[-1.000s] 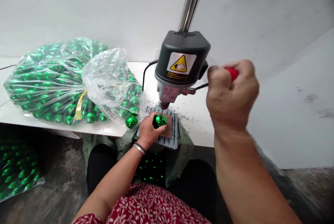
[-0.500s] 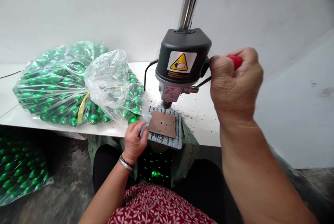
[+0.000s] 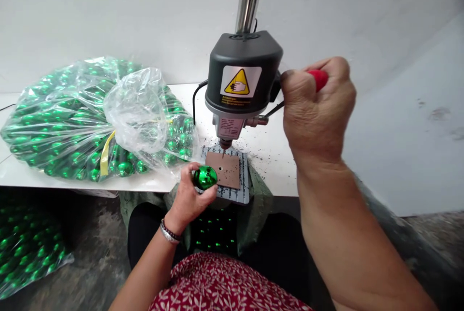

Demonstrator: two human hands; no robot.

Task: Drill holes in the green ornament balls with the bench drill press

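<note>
A shiny green ball is held between the thumb and fingers of my left hand, over the left edge of a brown board. The board has a small hole and lies on the grey base of a drill press. Above the board, the thin drill bit points down and does not touch the ball. My right hand is wrapped around the red-ended handle at the press's right side.
A clear bag of green balls lies on the white table at the left. Another bag of balls is on the floor. Dark shavings surround the base. Below the table edge, an open green sack holds more balls.
A green ball is now in my left hand, which held none in clear view before. The view has shifted slightly. My right hand remains on the handle.
</note>
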